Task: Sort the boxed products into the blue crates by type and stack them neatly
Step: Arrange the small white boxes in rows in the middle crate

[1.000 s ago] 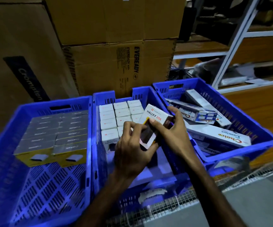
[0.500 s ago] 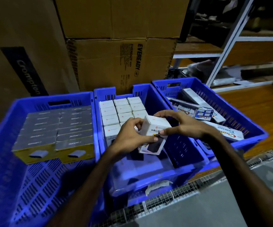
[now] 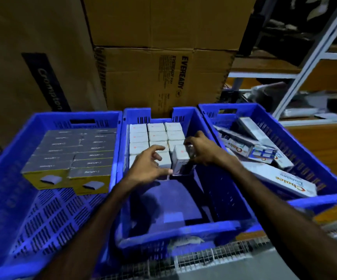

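Three blue crates stand side by side. In the middle crate (image 3: 179,229), white boxes (image 3: 157,134) fill the far end in neat rows. My right hand (image 3: 202,150) pinches the top of one more white box (image 3: 180,158), upright at the front right of those rows, right beside its neighbour. My left hand (image 3: 147,166) rests with loose fingers on the neighbouring box, its thumb near the held box's lower edge. The left crate (image 3: 42,219) holds stacked grey-and-yellow boxes (image 3: 72,154). The right crate (image 3: 325,199) holds long white "Choice" boxes (image 3: 280,178) lying jumbled.
Large cardboard cartons (image 3: 163,77) stand directly behind the crates. A white metal shelf rack (image 3: 305,67) with packets is at the back right. The crates sit on a wire mesh surface (image 3: 214,257). The near halves of the left and middle crates show bare floor.
The white box has gone from being held in both hands above the crate down into the front row. My left hand has let go and shifted onto the neighbouring box.
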Tool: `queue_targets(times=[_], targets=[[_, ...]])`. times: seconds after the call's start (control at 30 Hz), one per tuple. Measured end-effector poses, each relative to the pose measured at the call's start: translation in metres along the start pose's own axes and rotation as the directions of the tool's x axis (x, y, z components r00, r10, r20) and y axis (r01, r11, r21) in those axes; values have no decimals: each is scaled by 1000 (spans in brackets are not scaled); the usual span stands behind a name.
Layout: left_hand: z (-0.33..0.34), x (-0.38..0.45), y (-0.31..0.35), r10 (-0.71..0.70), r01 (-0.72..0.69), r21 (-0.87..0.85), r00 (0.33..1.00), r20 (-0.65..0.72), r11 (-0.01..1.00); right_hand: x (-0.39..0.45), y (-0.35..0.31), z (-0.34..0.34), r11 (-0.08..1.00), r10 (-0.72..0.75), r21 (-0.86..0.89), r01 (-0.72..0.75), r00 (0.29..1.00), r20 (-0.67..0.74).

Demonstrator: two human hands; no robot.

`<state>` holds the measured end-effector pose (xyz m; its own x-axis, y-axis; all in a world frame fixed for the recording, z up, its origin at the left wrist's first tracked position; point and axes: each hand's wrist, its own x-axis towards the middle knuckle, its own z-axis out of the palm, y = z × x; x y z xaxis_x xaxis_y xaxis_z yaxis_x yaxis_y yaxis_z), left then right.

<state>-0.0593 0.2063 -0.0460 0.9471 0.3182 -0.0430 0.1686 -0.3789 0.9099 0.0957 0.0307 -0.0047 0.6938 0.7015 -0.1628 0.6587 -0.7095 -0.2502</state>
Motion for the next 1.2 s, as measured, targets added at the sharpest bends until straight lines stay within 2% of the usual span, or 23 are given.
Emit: queue_targets(times=[0.13, 0.3, 0.47, 0.67, 0.87, 1.07, 1.2], targets=[[0, 7, -12, -15, 14, 75, 1000, 18, 997, 22, 2, 22, 997, 24, -66, -25, 1000, -12], [9, 6, -22, -90, 88, 165, 996, 2, 982, 37, 8, 47, 999, -6, -37, 5, 1000, -24], [20, 4, -20, -125, 96, 329, 990, 71, 939, 30, 4, 57, 998, -47, -46, 45, 997, -62], [33, 4, -11, -176, 108, 438, 977, 118, 892, 24, 0, 67, 997, -53, -60, 47, 993, -105], [53, 4, -4, -196, 82, 493, 963, 186, 866, 17, 11, 62, 991, -129, 27, 134, 981, -144], [67, 5, 3, -251, 59, 550, 926, 282, 833, 3, 15, 49, 995, -91, 38, 95, 991, -103], [69, 8, 14, -184, 8, 504, 936, 299, 863, -13, 21, 40, 985, -92, 128, 114, 982, -164]])
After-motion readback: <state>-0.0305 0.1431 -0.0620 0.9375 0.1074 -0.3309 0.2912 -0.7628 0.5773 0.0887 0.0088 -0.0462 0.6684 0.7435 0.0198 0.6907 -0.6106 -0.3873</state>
